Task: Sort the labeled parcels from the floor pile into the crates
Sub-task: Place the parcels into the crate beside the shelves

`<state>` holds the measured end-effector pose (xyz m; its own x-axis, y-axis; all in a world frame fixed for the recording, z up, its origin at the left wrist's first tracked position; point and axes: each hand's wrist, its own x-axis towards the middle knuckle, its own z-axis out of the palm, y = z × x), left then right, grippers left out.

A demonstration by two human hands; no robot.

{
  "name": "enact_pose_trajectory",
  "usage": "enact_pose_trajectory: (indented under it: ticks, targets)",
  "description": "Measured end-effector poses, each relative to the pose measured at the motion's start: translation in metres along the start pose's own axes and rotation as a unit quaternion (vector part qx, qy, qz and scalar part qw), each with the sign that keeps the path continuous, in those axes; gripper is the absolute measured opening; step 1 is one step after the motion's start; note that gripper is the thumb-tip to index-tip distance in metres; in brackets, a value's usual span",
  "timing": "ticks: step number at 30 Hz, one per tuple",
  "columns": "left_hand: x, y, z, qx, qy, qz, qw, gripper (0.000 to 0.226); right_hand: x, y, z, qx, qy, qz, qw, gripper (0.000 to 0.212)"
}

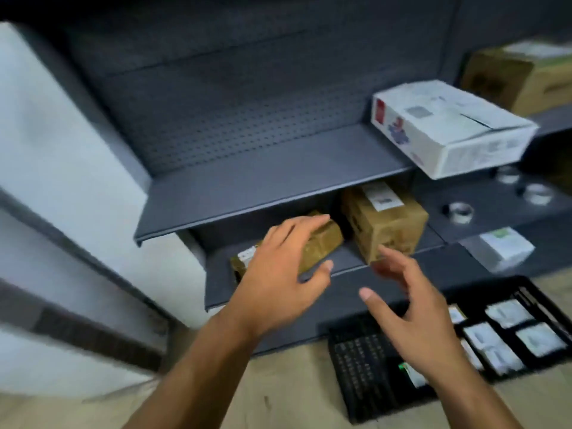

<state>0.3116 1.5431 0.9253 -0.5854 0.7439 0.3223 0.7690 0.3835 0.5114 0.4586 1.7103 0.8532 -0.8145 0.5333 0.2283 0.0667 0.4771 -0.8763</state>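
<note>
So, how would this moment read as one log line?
left hand: touching brown parcel on shelf | right hand: open, empty

The left hand [278, 270] and right hand [414, 314] both stretch forward, fingers relaxed and loosely spread.

A dark grey metal shelf [263, 168] carries a white printed carton [448, 128] at its right end. The lower shelf [343, 260] holds a small brown parcel [322, 243] beside a larger brown parcel [387, 221]. Two black crates [365, 366] stand side by side on the floor [278, 388].

Parcel [322, 243] left of box [387, 224] on shelf [343, 259], crate [356, 363] below
</note>
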Motion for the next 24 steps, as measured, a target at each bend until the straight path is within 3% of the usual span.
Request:
enact_pose_trajectory:
  ticks: [4,9,13,18,24]
  targets:
    - [-0.068,-0.032,-0.091,-0.011,0.082,-0.039,0.996,0.057,0.003,-0.086,0.065,0.001,-0.076,-0.083,0.994,0.058]
    - [-0.188,-0.109,-0.212,0.024,0.151,-0.118,0.981,0.053,-0.001,-0.209,0.183,0.026,-0.165,-0.165,0.972,0.083]
    - [-0.295,-0.168,-0.307,0.06,0.201,-0.176,0.962,0.052,-0.027,-0.297,0.298,0.04,-0.241,-0.224,0.943,0.071]
    - [-0.423,-0.223,-0.4,0.101,0.278,-0.27,0.916,0.05,-0.075,-0.397,0.439,0.04,-0.347,-0.29,0.891,0.058]
    - [-0.554,-0.264,-0.46,0.083,0.384,-0.377,0.839,0.054,-0.132,-0.479,0.584,0.076,-0.455,-0.369,0.807,0.062]
